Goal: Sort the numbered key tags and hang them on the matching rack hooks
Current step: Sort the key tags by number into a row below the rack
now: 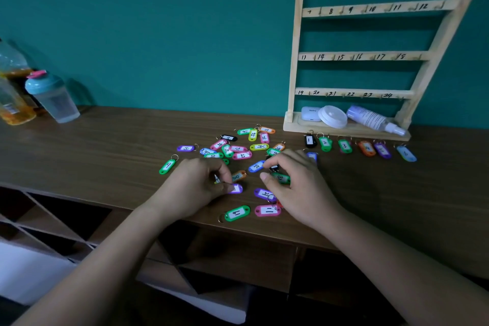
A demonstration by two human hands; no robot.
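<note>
Rack (296,61): top row cut off by the upper edge.
Bottles (13,98): cropped at the left edge.
Purple tag (237,188): number covered where my left hand (195,185) pinches it.
Green tag (281,178): partly hidden in my right hand's (296,182) pinch.
Blue tag (312,156): mostly behind that hand.

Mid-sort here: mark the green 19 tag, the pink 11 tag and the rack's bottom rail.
green 19 tag (237,213), head view, on its white label.
pink 11 tag (267,210), head view, on its white label.
rack's bottom rail (359,92), head view, on the wood between 22 and 23.
</note>
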